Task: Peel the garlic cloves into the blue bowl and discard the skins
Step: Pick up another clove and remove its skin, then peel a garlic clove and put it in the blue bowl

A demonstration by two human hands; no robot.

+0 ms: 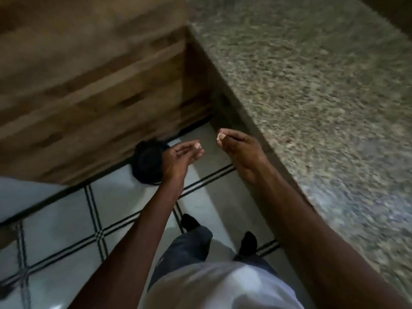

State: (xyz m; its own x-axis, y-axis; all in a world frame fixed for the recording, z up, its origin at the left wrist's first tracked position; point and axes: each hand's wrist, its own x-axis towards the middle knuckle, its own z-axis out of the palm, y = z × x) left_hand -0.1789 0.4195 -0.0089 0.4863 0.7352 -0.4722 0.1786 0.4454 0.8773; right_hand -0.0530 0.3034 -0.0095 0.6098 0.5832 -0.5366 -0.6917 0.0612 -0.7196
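Note:
My right hand is held out over the floor beside the counter edge, and its fingertips pinch a small pale scrap, likely garlic skin. To its left, my left hand has its fingers straight and held together, palm turned up, with nothing visible in it. Just left of that hand a black bag or bin sits on the floor. No blue bowl or garlic cloves are in view. The frame is blurred.
A speckled granite counter runs along the right. A wooden cabinet front fills the upper left. Below lies a white tiled floor with black lines, where my legs and dark shoes stand.

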